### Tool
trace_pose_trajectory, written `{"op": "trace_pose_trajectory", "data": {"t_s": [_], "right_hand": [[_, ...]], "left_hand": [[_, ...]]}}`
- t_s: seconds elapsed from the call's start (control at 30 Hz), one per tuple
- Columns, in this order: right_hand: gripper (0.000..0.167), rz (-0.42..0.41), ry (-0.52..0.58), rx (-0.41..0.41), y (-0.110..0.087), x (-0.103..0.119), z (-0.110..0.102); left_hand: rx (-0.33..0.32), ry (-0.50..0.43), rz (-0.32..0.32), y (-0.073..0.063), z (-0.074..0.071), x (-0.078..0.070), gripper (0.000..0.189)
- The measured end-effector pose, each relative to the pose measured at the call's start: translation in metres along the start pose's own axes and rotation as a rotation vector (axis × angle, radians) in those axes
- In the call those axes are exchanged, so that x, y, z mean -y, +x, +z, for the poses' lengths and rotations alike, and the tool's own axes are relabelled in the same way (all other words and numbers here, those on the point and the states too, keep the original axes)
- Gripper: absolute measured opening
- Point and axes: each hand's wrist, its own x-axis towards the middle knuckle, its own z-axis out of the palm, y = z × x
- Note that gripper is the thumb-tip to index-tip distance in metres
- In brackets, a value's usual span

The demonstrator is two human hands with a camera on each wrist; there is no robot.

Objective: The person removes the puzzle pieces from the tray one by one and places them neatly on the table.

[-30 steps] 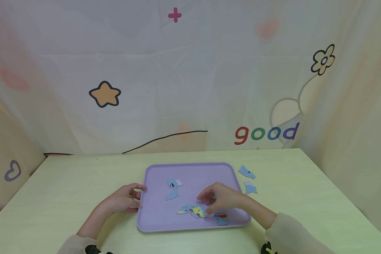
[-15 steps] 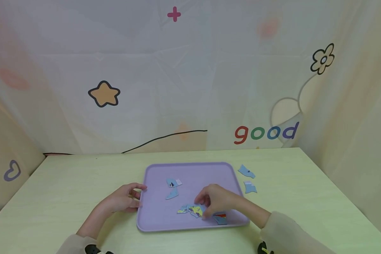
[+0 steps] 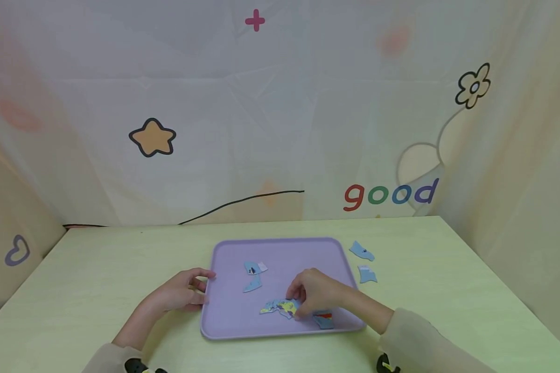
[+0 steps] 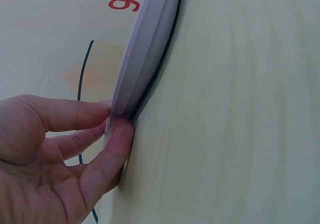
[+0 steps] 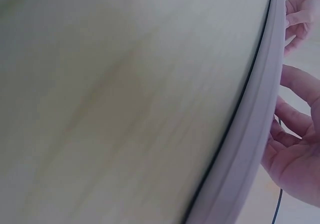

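A lilac tray (image 3: 233, 321) lies on the table with puzzle pieces on it. My left hand (image 3: 182, 291) holds its left rim, index fingertip on the edge and thumb against the outer wall, as the left wrist view shows. Near the tray's front, my right hand (image 3: 319, 290) pinches at the right end of a row of joined blue and yellow puzzle pieces (image 3: 277, 307), hiding the piece under its fingers. Just right of the thumb lies a blue piece with a red stripe (image 3: 324, 321). The right wrist view shows the fingers (image 5: 300, 86) beyond the tray's side.
Toward the tray's left lie a blue-and-white piece (image 3: 253, 268) and a blue piece (image 3: 253, 283). Off the tray's right side, two more blue pieces, one farther back (image 3: 362, 251) and one nearer (image 3: 367, 274), rest on the pale table (image 3: 424, 290). A printed curtain hangs behind.
My right hand has shifted slightly left and closed in on the end of the joined pieces. The left hand stays at the tray's rim.
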Motion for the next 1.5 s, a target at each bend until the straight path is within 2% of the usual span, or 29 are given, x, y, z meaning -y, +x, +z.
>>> {"op": "trace_pose_trajectory", "data": {"t_s": [0.23,0.7,0.9,1.1,1.3,1.5], "right_hand": [[0.025,-0.004,-0.041,0.003,0.001,0.003,-0.001],[0.022,-0.064,-0.063,0.015,0.001,0.005,0.0],[0.019,-0.113,-0.118,-0.002,0.002,0.008,0.001],[0.021,-0.074,-0.098,-0.009,0.001,0.007,-0.001],[0.021,-0.042,-0.06,-0.033,-0.005,0.001,-0.007],[0.021,-0.045,-0.04,-0.068,-0.012,-0.007,-0.013]], "left_hand": [[0.008,-0.006,0.008,0.0,-0.001,0.002,0.049],[0.013,0.0,0.016,0.001,-0.002,0.004,0.05],[0.023,-0.002,0.021,0.0,-0.003,0.005,0.05],[0.05,-0.011,0.033,0.003,-0.006,0.007,0.048],[0.008,-0.004,0.012,0.002,-0.002,0.005,0.049],[-0.01,0.003,0.0,0.003,-0.001,0.005,0.049]]}}
